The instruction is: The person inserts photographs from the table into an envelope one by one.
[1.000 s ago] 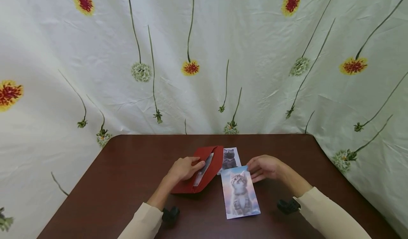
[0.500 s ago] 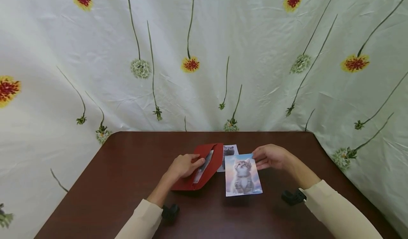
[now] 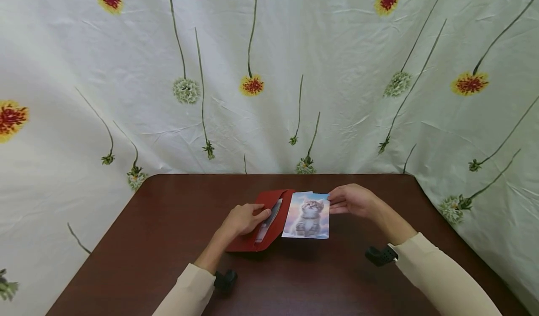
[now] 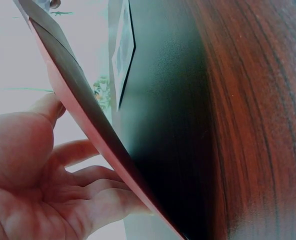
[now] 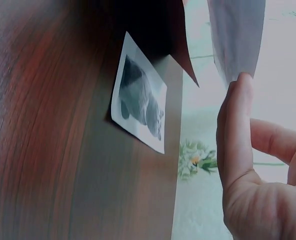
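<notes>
My left hand (image 3: 243,220) holds a red envelope (image 3: 280,222) up off the dark table, thumb at its opening and fingers behind, as the left wrist view shows. Inside the opening shows a picture card (image 3: 264,229). My right hand (image 3: 354,200) pinches a kitten photo card (image 3: 309,218) by its upper right corner. This card is raised, its left edge overlapping the envelope's flap in the head view. In the right wrist view the card's pale back (image 5: 238,35) faces the camera. A grey cat photo card (image 5: 142,100) lies on the table, mostly hidden behind the kitten card in the head view.
The brown wood-grain table (image 3: 177,260) has rounded far corners. Behind it hangs a white cloth (image 3: 337,96) printed with flowers. Each wrist wears a black camera band, the left one (image 3: 225,279) close above the tabletop.
My right hand has lifted the kitten card from the table and carried it up and then left to the envelope, covering most of the grey cat card. My left hand keeps its hold.
</notes>
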A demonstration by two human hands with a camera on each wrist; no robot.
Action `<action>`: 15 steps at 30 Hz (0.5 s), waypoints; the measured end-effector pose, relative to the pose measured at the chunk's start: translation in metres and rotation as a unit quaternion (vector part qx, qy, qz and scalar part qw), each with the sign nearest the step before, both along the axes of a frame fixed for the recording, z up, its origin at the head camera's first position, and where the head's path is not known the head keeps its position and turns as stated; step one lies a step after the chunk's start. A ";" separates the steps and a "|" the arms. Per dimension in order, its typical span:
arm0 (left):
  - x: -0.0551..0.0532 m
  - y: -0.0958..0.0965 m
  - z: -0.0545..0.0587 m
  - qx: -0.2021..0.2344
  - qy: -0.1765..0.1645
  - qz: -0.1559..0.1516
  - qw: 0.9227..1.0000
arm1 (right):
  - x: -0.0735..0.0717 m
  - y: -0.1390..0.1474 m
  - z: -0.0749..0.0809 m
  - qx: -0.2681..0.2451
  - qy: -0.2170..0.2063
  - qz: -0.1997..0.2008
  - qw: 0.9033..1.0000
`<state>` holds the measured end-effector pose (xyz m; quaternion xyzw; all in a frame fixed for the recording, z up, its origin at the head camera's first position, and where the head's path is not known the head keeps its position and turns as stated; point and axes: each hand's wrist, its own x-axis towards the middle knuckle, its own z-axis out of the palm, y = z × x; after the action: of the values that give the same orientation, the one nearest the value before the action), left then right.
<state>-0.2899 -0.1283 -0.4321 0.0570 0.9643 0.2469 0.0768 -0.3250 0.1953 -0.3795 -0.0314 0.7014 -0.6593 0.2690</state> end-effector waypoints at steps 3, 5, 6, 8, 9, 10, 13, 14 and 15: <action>0.000 0.000 0.000 -0.001 0.000 0.000 1.000 | -0.001 -0.007 -0.002 -0.009 0.000 -0.003 1.000; 0.000 0.001 0.000 -0.002 0.001 0.000 1.000 | -0.002 -0.011 -0.003 -0.010 -0.004 -0.010 1.000; 0.000 0.001 0.000 -0.002 0.001 -0.001 1.000 | -0.002 -0.013 -0.002 -0.010 -0.003 -0.008 1.000; 0.000 0.001 0.000 -0.004 0.002 -0.001 1.000 | -0.003 -0.018 -0.003 -0.009 -0.006 -0.011 1.000; 0.000 0.001 0.000 -0.005 0.004 -0.001 1.000 | -0.003 -0.020 -0.003 -0.008 -0.008 -0.014 1.000; 0.000 0.001 0.001 -0.008 0.006 -0.002 1.000 | -0.004 -0.022 -0.004 -0.009 -0.009 -0.013 1.000; 0.000 0.001 0.001 -0.011 0.008 -0.002 1.000 | -0.005 -0.027 -0.006 -0.011 -0.011 -0.014 1.000; 0.001 0.002 0.002 -0.012 0.008 -0.003 1.000 | -0.006 -0.029 -0.007 -0.012 -0.012 -0.015 1.000; 0.001 0.002 0.002 -0.012 0.007 -0.002 1.000 | -0.007 -0.031 -0.008 -0.013 -0.013 -0.015 1.000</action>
<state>-0.2893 -0.1265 -0.4298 0.0600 0.9676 0.2347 0.0709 -0.3315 0.1646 -0.3873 -0.0164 0.6897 -0.6726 0.2677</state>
